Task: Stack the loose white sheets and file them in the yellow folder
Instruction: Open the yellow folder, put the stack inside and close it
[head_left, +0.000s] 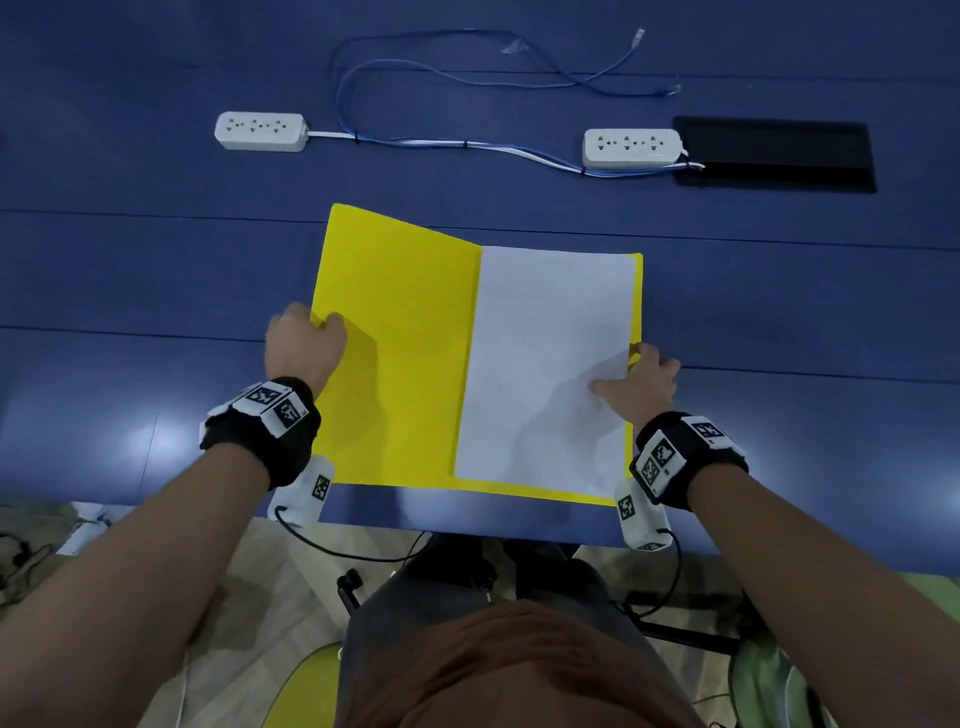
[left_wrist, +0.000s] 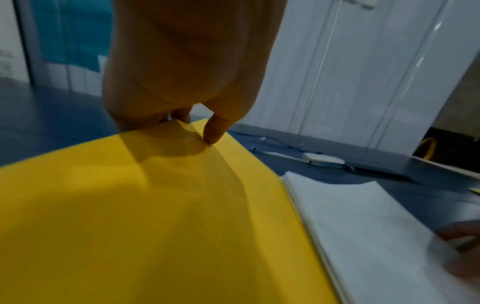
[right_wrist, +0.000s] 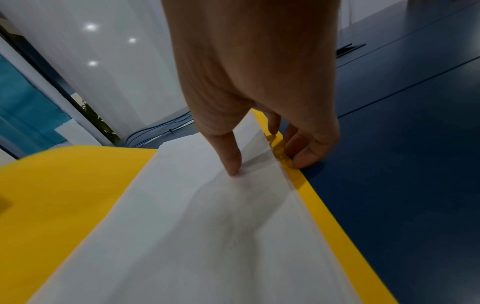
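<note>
White sheets (head_left: 545, 364) lie stacked on the right half of the open yellow folder (head_left: 395, 353), on the table (head_left: 156, 270). Right hand (head_left: 641, 384) pinches the stack's right edge, thumb on top; left hand (head_left: 304, 343) pinches the left cover's edge. Filing nearly done imo. Next: swing cover over w/o shifting sheets.
</note>
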